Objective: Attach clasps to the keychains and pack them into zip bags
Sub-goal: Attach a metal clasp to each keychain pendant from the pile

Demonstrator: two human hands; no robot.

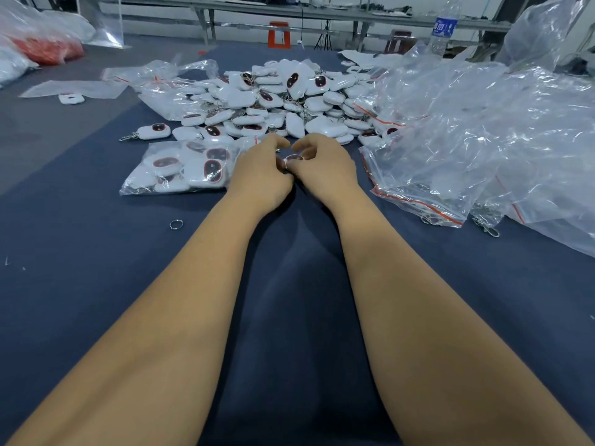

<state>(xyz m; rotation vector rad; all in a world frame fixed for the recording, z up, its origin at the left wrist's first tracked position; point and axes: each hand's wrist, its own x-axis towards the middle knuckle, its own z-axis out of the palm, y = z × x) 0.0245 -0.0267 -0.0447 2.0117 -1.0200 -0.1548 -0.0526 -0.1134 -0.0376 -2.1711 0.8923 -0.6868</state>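
Observation:
My left hand and my right hand meet just in front of a big pile of white keychains with dark red oval faces. Between their fingertips they pinch a small metal ring; whether a keychain hangs from it is hidden by the fingers. A filled zip bag of keychains lies to the left of my left hand. One loose split ring lies on the dark blue table. A clasp pokes out from under the bags at the right.
A heap of empty clear zip bags with red strips covers the right side. A single keychain with its clasp lies left of the pile. A water bottle stands at the back right. Bags of red items sit at the far left.

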